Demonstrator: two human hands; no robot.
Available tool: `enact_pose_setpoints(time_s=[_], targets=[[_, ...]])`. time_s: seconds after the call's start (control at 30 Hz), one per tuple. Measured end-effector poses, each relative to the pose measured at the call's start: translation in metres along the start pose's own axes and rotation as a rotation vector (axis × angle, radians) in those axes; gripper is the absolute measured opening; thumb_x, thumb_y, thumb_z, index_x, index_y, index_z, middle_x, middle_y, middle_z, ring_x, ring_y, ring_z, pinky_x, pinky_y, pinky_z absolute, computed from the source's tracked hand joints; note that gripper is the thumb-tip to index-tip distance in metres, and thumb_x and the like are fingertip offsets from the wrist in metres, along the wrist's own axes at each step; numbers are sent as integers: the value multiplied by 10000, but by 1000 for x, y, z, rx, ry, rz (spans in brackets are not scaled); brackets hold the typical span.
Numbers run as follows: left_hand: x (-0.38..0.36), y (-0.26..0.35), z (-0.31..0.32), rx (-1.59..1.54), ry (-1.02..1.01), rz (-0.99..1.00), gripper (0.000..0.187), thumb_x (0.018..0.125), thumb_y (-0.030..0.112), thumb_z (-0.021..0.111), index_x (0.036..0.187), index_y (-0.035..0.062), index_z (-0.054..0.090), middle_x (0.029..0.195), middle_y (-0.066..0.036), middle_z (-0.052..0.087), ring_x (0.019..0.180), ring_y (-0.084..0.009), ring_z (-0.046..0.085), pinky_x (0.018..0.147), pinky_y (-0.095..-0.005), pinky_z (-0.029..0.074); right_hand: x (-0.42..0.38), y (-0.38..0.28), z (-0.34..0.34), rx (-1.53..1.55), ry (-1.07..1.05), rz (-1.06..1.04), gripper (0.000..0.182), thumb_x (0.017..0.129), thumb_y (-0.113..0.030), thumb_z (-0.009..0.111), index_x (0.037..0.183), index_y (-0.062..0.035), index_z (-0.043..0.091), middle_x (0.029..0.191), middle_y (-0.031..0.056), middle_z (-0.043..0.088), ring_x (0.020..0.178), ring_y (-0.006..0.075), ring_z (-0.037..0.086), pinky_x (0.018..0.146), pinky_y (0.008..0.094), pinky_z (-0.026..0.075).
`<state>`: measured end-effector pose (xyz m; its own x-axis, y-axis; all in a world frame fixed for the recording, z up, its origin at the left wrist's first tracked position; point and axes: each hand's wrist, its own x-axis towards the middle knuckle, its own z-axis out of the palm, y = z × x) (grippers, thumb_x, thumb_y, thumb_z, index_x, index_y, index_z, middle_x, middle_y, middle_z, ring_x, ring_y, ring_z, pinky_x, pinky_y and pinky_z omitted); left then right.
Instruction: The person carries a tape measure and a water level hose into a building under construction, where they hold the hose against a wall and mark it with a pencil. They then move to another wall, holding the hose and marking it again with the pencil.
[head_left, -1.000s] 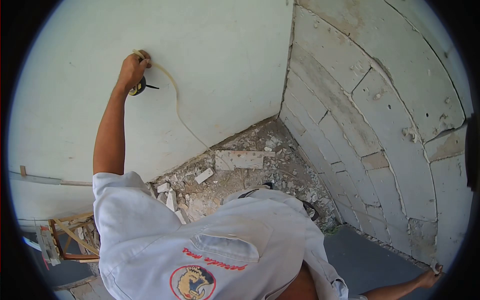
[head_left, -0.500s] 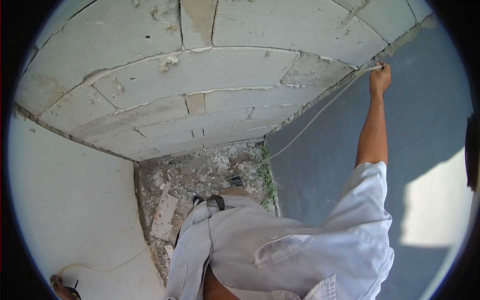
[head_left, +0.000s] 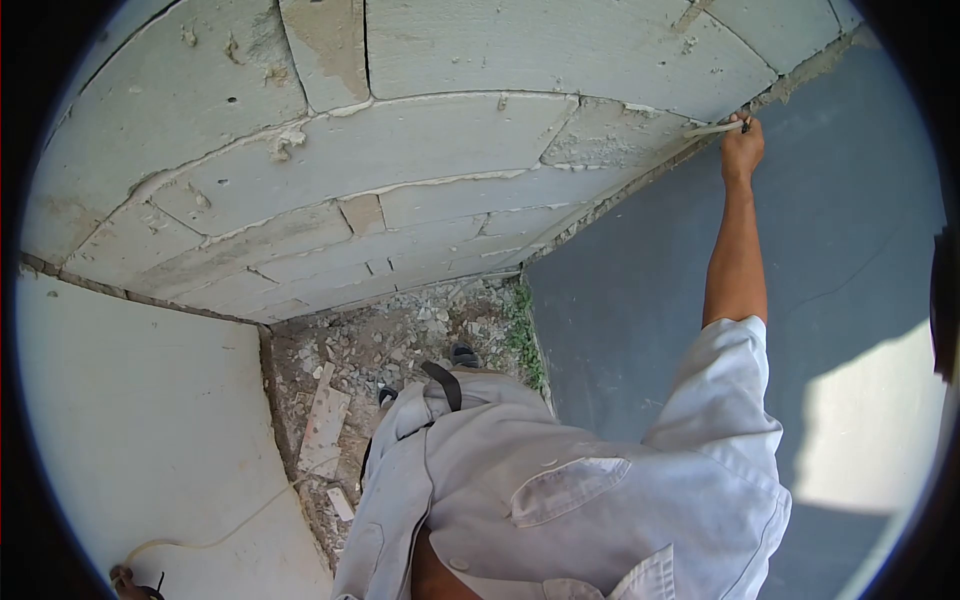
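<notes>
My right hand [head_left: 742, 152] is raised at the upper right, its fingers closed round one end of a pale flexible tube [head_left: 712, 129]. It is beside the corner where the block wall [head_left: 460, 140] meets the grey wall [head_left: 640, 300]. A short stretch of tube points left from the fist across the blocks. My left hand [head_left: 126, 582] sits low at the left edge of the view, in front of the white wall [head_left: 140, 400]. Its fingers appear closed on another stretch of tube, which runs down toward the floor. The picture's edge partly cuts off this hand.
Rubble [head_left: 410, 325] covers the ground around my feet. A flat broken board [head_left: 324, 425] lies there on the left. Green weeds [head_left: 522, 335] grow along the foot of the grey wall. Rough mortar lumps [head_left: 288, 143] stick out from the block joints.
My right hand has shifted slightly left and up. The tube no longer hangs in a long curve across the grey wall from it. The view has turned slightly.
</notes>
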<state>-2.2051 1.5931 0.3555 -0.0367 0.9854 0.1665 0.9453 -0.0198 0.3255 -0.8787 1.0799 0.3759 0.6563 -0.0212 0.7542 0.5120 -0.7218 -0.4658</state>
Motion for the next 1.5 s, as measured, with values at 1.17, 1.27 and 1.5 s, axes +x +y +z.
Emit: enact_pose_setpoints(time_s=[1.17,1.27,1.5], targets=[[1,-18,-19,156,75,-93,332,1064,214,549,1273,-18,661,1153,-157,748,1081,-243,719,966,-346,517,66,47,11,-46,-255,-98,274,1000,-294,662,1080,-34,693,985,93,736,884,195,659,820,342,510],[-3,-20,-18,173,88,-72,335,1062,223,555,1266,-19,665,1147,-158,750,1075,-246,721,961,-346,521,56,39,11,-25,-238,-82,272,1001,-293,660,1081,-35,698,976,91,736,878,188,659,813,341,509],[-1,-15,-17,141,89,-102,336,1062,230,564,1245,-33,667,1132,-161,748,1067,-245,720,961,-354,524,54,38,10,-46,-213,-65,260,999,-283,668,1078,-41,718,970,87,737,872,176,654,799,334,507]])
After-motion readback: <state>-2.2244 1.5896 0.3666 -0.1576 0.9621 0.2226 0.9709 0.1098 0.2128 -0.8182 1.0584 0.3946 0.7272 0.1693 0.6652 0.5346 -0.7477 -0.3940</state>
